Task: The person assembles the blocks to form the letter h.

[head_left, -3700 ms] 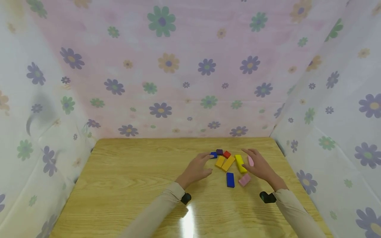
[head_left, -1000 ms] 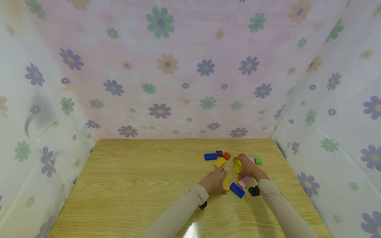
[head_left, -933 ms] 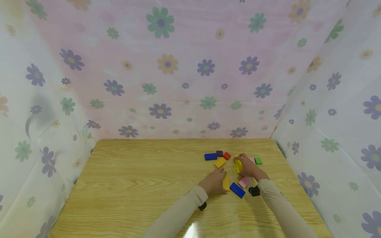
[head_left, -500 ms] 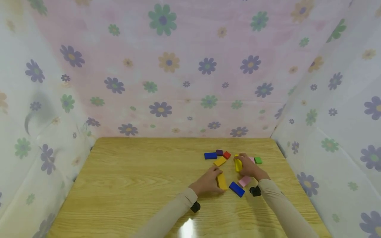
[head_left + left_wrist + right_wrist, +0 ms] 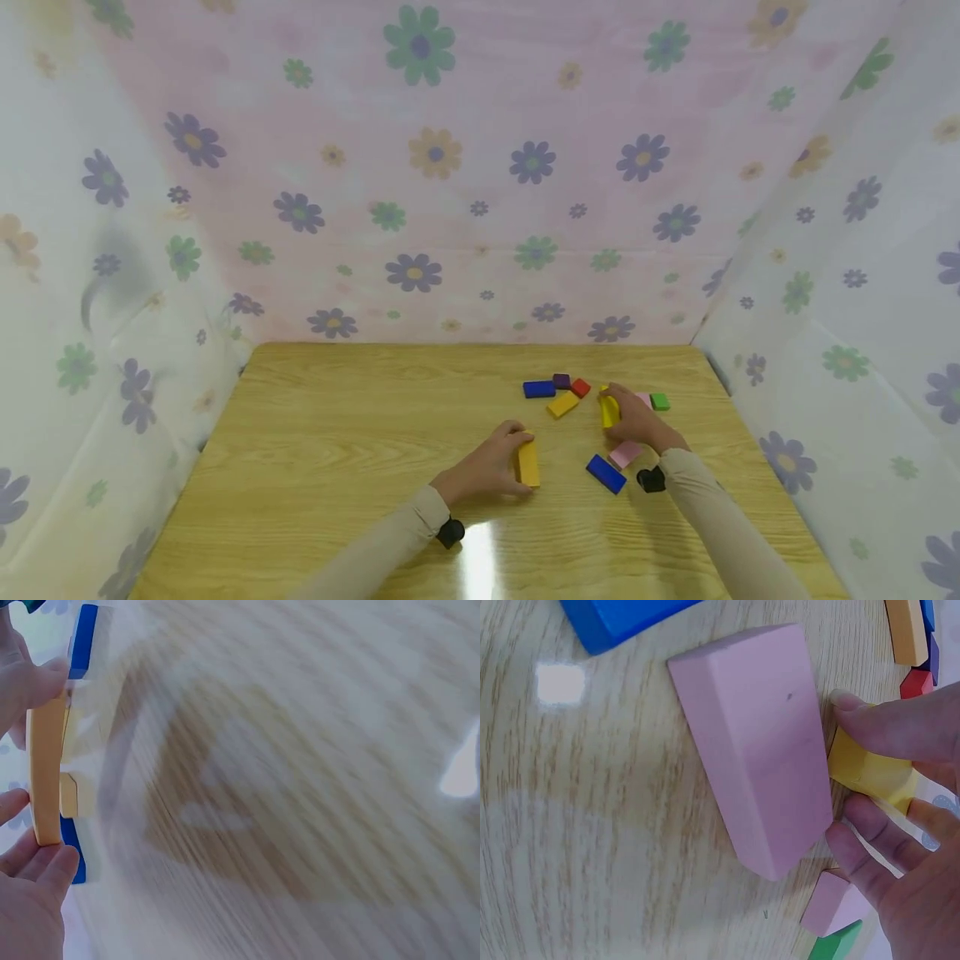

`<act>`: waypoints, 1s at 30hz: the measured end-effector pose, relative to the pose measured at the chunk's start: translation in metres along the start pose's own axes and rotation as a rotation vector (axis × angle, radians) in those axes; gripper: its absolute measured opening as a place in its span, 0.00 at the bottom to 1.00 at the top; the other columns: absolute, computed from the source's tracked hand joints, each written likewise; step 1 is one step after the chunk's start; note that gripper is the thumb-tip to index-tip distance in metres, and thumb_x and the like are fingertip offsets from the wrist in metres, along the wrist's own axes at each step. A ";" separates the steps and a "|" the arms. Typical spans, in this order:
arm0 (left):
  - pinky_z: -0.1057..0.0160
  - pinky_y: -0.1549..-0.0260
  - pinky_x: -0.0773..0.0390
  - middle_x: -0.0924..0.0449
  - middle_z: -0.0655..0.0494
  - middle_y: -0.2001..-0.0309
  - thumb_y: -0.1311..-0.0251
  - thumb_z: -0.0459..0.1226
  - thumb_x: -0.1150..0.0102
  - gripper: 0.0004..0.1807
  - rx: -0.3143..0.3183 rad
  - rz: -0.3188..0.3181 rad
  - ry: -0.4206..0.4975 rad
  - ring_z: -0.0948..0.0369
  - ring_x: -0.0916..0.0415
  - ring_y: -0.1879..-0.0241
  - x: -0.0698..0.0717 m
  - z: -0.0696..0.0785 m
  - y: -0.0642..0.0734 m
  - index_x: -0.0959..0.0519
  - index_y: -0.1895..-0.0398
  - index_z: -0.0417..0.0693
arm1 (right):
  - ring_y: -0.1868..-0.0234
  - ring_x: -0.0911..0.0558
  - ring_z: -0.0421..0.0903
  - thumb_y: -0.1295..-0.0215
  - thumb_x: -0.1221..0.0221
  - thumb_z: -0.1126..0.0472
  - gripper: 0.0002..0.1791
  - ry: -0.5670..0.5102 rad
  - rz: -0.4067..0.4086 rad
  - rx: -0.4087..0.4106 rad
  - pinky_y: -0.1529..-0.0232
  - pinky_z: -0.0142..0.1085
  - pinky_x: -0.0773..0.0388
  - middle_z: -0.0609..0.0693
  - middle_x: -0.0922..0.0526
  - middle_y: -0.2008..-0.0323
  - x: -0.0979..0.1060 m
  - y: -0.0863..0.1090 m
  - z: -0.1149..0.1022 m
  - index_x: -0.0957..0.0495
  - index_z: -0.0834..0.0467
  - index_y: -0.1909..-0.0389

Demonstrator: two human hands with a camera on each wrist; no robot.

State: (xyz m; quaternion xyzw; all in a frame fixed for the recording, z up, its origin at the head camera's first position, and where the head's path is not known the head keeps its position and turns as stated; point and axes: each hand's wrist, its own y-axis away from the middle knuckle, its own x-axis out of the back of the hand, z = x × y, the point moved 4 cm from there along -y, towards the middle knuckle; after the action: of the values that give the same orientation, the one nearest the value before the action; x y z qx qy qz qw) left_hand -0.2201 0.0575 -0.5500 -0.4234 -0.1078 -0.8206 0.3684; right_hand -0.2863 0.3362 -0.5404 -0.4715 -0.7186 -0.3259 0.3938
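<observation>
Head view: over the wood-grained table (image 5: 360,417), my left hand (image 5: 486,468) grasps an orange-yellow rectangular block (image 5: 528,462), well apart from the rest, and my right hand (image 5: 637,417) grips a bright yellow oblong block (image 5: 608,410), covering part of it. Only from up there do I see the whole spread: a long blue block (image 5: 539,389), a small dark purple block (image 5: 561,381), a small red block (image 5: 581,387) and a second orange-yellow block (image 5: 562,405) close together at the far side, with another blue block (image 5: 606,474) and a pale pink block (image 5: 626,454) nearer me.

The left wrist view makes my hold plainer: thumb at one end of the block, fingertips (image 5: 64,866) at the other. Whether that block touches the table I cannot tell.

The right wrist view shows my thumb and fingers around the yellow block, and a dark speck (image 5: 789,696) on the pale pink block, too small to make out from above. It also uncovers more of a second pink block (image 5: 832,904), partly behind my hand in the head view, with a bright green block (image 5: 836,943) just beside it
</observation>
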 end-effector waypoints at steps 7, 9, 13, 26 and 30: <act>0.62 0.45 0.27 0.41 0.44 0.36 0.54 0.50 0.27 0.46 0.015 -0.003 -0.003 0.55 0.36 0.41 0.015 -0.006 0.032 0.35 0.34 0.40 | 0.53 0.27 0.66 0.55 0.33 0.66 0.37 0.009 0.026 0.033 0.57 0.53 0.25 0.77 0.42 0.37 0.001 0.001 0.001 0.34 0.71 0.42; 0.60 0.46 0.27 0.41 0.44 0.36 0.54 0.49 0.27 0.45 0.016 0.003 0.009 0.54 0.36 0.40 0.019 -0.007 0.040 0.35 0.34 0.39 | 0.52 0.27 0.67 0.56 0.32 0.66 0.36 0.017 0.046 0.065 0.57 0.54 0.25 0.78 0.40 0.39 0.001 0.000 0.000 0.33 0.71 0.43; 0.59 0.46 0.27 0.42 0.44 0.35 0.53 0.49 0.27 0.45 0.027 -0.001 0.035 0.54 0.37 0.39 0.024 -0.006 0.055 0.35 0.34 0.39 | 0.52 0.28 0.66 0.55 0.31 0.67 0.36 0.013 0.054 0.073 0.55 0.56 0.25 0.77 0.38 0.40 0.000 0.002 0.000 0.33 0.72 0.43; 0.56 0.47 0.25 0.43 0.44 0.35 0.53 0.52 0.28 0.45 0.078 0.003 0.122 0.48 0.37 0.38 0.034 -0.012 0.121 0.35 0.34 0.40 | 0.58 0.27 0.58 0.54 0.30 0.67 0.37 -0.027 0.007 0.008 0.56 0.52 0.25 0.71 0.33 0.42 -0.003 0.002 -0.002 0.34 0.70 0.42; 0.56 0.47 0.25 0.43 0.46 0.34 0.54 0.53 0.28 0.45 0.103 0.006 0.136 0.49 0.37 0.39 0.033 -0.015 0.138 0.34 0.35 0.41 | 0.61 0.27 0.56 0.55 0.30 0.68 0.37 -0.041 0.015 0.004 0.60 0.50 0.25 0.70 0.30 0.46 0.002 0.000 -0.003 0.34 0.70 0.43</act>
State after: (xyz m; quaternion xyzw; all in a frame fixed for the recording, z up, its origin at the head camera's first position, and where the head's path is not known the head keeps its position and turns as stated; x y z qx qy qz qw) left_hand -0.1456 -0.0644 -0.5525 -0.3474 -0.1234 -0.8398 0.3985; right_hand -0.2863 0.3342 -0.5377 -0.4826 -0.7237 -0.3118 0.3822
